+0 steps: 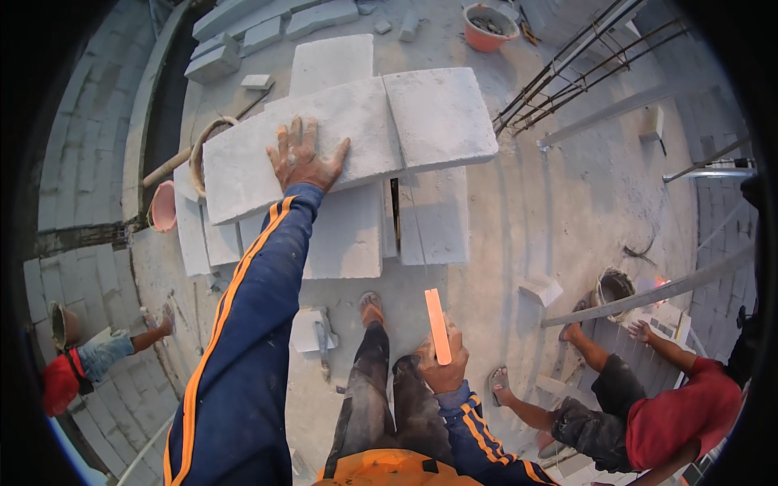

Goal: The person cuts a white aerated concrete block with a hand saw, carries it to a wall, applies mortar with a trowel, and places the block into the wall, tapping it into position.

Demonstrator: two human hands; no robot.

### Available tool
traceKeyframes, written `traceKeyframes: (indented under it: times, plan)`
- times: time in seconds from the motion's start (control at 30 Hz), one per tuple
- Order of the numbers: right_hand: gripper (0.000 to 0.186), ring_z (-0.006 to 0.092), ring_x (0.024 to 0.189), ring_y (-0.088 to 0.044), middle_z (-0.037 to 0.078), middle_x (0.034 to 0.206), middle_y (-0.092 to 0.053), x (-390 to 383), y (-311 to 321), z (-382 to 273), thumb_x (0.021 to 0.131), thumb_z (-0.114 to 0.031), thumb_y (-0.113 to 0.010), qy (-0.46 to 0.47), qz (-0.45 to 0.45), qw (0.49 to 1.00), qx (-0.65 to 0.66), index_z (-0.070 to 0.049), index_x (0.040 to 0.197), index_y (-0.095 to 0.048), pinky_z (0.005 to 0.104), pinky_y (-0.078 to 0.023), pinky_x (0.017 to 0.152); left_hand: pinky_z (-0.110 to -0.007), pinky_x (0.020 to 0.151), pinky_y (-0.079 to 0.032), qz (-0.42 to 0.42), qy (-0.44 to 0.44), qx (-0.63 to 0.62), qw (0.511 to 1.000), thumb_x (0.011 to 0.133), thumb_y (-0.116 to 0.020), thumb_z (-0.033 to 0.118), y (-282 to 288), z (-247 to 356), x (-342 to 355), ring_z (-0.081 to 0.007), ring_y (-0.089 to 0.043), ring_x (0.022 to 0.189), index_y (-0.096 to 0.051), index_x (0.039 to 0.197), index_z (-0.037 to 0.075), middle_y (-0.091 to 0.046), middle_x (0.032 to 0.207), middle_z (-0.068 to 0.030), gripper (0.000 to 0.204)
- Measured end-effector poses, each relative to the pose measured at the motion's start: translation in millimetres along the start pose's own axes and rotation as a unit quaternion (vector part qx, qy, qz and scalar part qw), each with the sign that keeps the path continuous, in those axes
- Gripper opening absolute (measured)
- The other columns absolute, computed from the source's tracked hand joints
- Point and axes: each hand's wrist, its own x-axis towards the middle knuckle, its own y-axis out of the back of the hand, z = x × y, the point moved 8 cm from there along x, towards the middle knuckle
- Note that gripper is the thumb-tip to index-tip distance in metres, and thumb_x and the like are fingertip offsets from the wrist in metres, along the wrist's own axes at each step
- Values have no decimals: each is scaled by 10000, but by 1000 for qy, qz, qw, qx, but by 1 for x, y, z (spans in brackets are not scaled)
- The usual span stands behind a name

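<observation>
My left hand point(305, 159) lies flat with spread fingers on a long pale lightweight concrete block point(243, 174). In my right hand point(444, 368) is the orange handle of a handsaw point(438, 324). Its thin blade, seen edge-on, runs away from me to a straight cut line across the block. Right of that line is the block's shorter end part point(442, 117); whether the cut goes all the way through I cannot tell. Beneath, more pale blocks point(344, 235) form a stack that bears this one.
Loose blocks point(263, 34) and an orange bucket point(489, 31) stand at the back. Rebar point(567, 73) slants in at the far right. A person in red point(681, 413) works at lower right near a dark bucket point(614, 290); another person point(69, 381) is at left.
</observation>
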Motion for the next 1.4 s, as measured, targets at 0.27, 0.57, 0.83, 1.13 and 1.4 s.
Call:
traceKeyframes:
  times: [0.27,0.57,0.83,1.13,1.4]
  plan:
    - [424,409,840,-726,241,963,-708,89,-28,19,942,-203,-680,-87,17,976,197,34,1264,-540,418,-584,697,-580,1236,-184,-1,6,-7,1000,832,-561,752,3,0,0,-295,-252,1526,-485,1492,283,-360,1618,-39,814]
    - [408,410,893,-721,258,1101,-684,68,-19,26,924,-146,-663,-159,-24,970,184,76,1245,-545,413,-604,743,-580,1231,-197,3,-2,5,1000,842,-553,755,6,3,0,-295,-266,1524,-485,1496,272,-370,1616,-50,817]
    - [365,399,864,-731,270,1145,-658,2,11,1,876,-38,-667,-34,43,995,86,96,1186,-528,408,-617,710,-578,1231,-204,-29,16,21,999,841,-553,755,4,2,3,-288,-269,1523,-475,1505,281,-367,1617,-42,820]
    - [258,364,699,-688,185,809,-652,118,-32,16,933,-101,-660,-120,44,977,170,19,1142,-568,390,-538,628,-595,1235,-170,5,1,-15,1000,823,-548,772,6,2,-1,-290,-229,1530,-456,1513,285,-339,1627,-26,850]
    - [307,371,891,-738,243,1060,-703,-18,28,6,951,-106,-616,-108,10,985,133,73,1193,-557,395,-601,754,-598,1232,-170,-25,0,13,1000,825,-545,774,1,-1,-4,-293,-235,1525,-456,1515,281,-343,1623,-27,853]
